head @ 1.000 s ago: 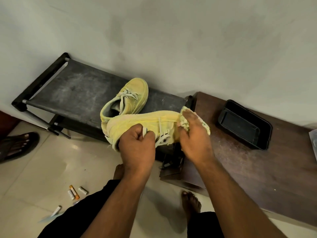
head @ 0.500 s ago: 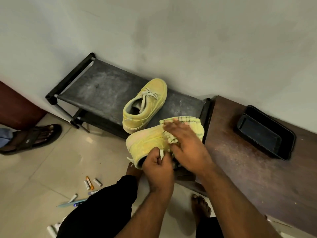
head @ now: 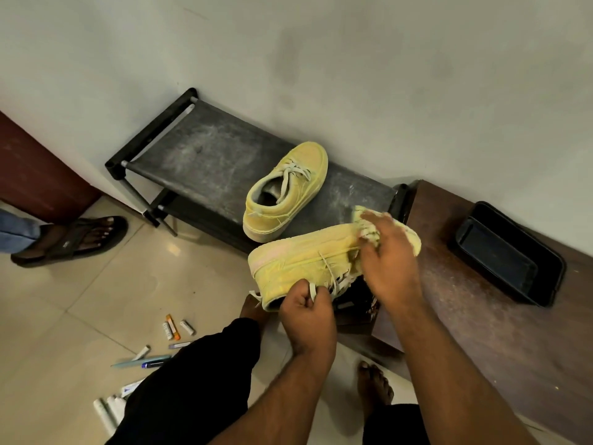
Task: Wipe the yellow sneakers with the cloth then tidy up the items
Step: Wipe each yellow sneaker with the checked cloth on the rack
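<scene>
Left hand (head: 306, 311) fingers curled, gripping the yellow suede lace-up sneaker (head: 305, 260) at its collar; right hand (head: 390, 261) fingers clutch the pale yellow cloth (head: 412, 236) against its toe.

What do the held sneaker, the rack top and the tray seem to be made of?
Held sneaker: probably suede or canvas, matte yellow with no shine. Rack top: apparently dark fabric stretched between tubes, dusty and dull. Tray: likely black plastic, smooth with soft reflections.
</scene>
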A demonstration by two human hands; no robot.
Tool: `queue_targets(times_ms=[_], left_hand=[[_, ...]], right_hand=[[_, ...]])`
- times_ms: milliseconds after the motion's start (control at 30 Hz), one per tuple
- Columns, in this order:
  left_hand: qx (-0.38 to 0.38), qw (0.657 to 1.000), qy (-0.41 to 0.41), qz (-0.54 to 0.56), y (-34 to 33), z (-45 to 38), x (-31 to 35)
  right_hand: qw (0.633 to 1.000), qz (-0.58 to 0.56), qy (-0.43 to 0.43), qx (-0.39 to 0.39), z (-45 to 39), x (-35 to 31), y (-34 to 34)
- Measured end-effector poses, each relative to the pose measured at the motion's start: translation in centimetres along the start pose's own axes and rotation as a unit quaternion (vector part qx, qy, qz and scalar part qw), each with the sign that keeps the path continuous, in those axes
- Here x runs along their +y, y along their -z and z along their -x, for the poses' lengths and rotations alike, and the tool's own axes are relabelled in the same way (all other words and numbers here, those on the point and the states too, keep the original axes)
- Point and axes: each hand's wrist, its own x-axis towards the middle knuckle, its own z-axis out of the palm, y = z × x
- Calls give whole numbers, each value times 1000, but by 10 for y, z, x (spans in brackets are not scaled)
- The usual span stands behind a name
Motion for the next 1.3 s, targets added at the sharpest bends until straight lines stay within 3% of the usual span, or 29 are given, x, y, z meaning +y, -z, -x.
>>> queue_targets(times_ms=[67,100,167,233,300,467,567,667,800,900,1100,1233,1300], left_hand=[[9,1000,11,-2,0,-1,3],[13,1000,18,0,0,-1,3],[18,999,39,9,-1,-1,2],[17,998,61,30,-2,1,6],[12,997,68,41,-2,0,9],[2,994,103,46,1,0,27],[51,975,182,117,4,2,46],[116,928,260,242,16,-3,55],[174,889,322,274,27,-9,59],[199,890,324,252,23,-12,61],[175,895,330,245,20,-16,65],[136,891,332,279,17,-25,67],[121,891,332,287,16,-27,68]], right_hand=[[997,-30,-69,36,-2,-1,1],[998,-16,-61,31,0,-5,0],[999,13,34,-20,8,-18,-7],[979,32,161,-121,18,-33,-14],[961,48,212,-172,18,-33,-16],[999,-3,31,-15,0,-17,3],[1000,-13,-8,-17,-2,-17,5],[1000,-11,5,-24,0,-16,6],[999,-11,25,-28,-3,-9,9],[999,-8,19,-28,-3,-7,6],[999,-18,21,-41,12,-22,1],[968,-113,138,-178,53,-45,-18],[961,-130,148,-195,56,-43,-17]])
